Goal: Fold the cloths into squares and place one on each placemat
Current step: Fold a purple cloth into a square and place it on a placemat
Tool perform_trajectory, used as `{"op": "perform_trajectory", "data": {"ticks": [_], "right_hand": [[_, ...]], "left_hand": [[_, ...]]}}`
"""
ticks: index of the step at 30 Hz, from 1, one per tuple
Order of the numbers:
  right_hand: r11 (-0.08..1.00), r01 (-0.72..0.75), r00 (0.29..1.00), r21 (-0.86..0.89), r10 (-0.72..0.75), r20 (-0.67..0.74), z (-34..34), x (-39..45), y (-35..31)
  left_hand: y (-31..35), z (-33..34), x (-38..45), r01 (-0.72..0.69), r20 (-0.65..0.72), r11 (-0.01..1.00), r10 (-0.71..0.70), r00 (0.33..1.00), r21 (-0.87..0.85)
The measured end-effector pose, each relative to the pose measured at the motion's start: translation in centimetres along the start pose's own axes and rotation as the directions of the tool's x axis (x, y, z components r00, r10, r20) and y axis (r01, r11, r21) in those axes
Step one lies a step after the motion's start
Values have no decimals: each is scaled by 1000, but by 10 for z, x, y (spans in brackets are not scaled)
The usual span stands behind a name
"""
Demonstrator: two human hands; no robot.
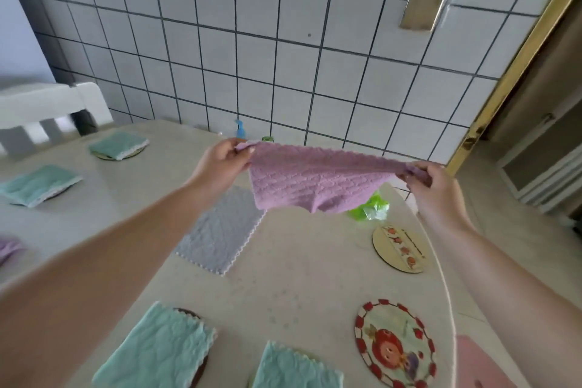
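Both arms stretched forward from the lower corners of the frame toward its middle, forearms bare. Left hand (220, 161) raised left of centre, fingers curled, thumb and fingertips pinching one top corner of the purple cloth (315, 179). Right hand (431, 183) at the same height right of centre, back of hand toward the camera, fingers pinching the opposite corner. Hands well apart, held in the air, wrists roughly level.

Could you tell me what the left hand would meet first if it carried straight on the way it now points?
Probably the tiled wall. The left hand, pinching the purple cloth, points forward past the table's far edge; the blue bottle stands close to that line, but depth is unclear.
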State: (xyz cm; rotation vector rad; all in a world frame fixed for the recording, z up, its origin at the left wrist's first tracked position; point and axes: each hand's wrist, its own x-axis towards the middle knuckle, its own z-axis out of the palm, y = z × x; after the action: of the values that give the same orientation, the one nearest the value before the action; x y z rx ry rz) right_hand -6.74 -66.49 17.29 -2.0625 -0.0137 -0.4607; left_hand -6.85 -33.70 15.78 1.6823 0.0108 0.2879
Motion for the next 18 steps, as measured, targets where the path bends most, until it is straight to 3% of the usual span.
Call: {"op": "perform_trajectory", "data": {"ticks": [5,10,14,18], "right_hand": [[990,-73,985,-121,90,146,-5,-60,74],[945,-226,895,-236,297,334,4,-127,143],[911,-278,848,-304,381,368,7,-146,170],[895,-267,857,-357,390,336,16,-136,180]], "left_hand": [[-72,7,-52,98,68,971,-115,991,217],[-145,23,-115,286,52,900,-320,946,329],[-181,27,-139,351,64,836,-414,908,422],[-195,36,-132,398,25,806,-453,891,439]]}}
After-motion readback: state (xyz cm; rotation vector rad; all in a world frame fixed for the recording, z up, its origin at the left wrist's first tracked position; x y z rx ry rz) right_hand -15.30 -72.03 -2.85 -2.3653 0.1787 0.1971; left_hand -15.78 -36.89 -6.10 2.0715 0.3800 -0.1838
